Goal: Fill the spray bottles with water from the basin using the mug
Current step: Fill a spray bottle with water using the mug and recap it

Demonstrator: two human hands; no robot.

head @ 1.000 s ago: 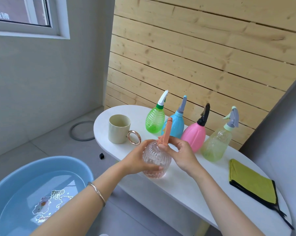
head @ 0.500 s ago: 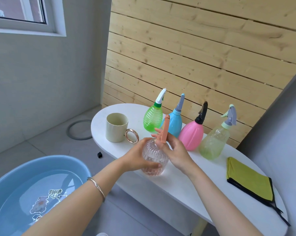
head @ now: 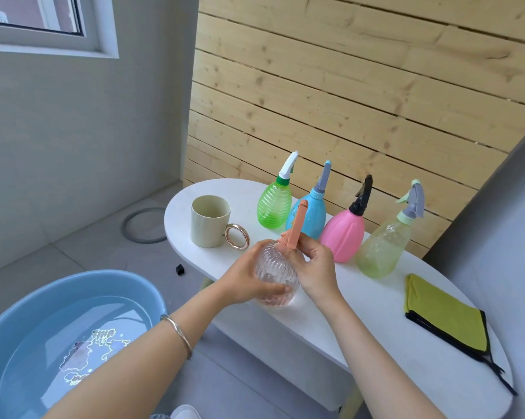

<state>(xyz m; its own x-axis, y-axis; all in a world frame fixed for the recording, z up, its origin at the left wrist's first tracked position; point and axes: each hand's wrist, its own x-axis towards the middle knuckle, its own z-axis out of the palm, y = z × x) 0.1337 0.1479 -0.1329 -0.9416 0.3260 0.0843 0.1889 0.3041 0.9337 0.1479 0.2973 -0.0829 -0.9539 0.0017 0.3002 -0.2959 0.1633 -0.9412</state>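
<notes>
- Head view: your left hand (head: 243, 281) grips the clear bottle (head: 273, 266) on the desk (head: 361, 300).
- Your right hand (head: 315, 267) holds its orange sprayer (head: 297, 226).
- Mug (head: 209, 226) stands near, left of the bottle; the water-filled basin (head: 58, 293) sits on the floor.

Clear spray bottle (head: 274, 276), vertical ribs; salmon trigger head (head: 297, 225).
Row from 12 to 2 o'clock of it:
- green bottle (head: 273, 207), horizontal ribs, white nozzle (head: 288, 166)
- sky-blue bottle (head: 314, 219), grey nozzle (head: 324, 176)
- pink bottle (head: 342, 237), black nozzle (head: 362, 195)
- translucent yellow-green bottle (head: 382, 249), grey-and-mint nozzle (head: 413, 201)

Cream mug (head: 208, 225) at 10 o'clock, gold ring handle (head: 237, 236).
Light-blue basin (head: 73, 279) at 8 o'clock, printed picture on bottom.
Yellow-green cloth (head: 445, 313) at 4 o'clock, black edging.
White table (head: 361, 306).
</notes>
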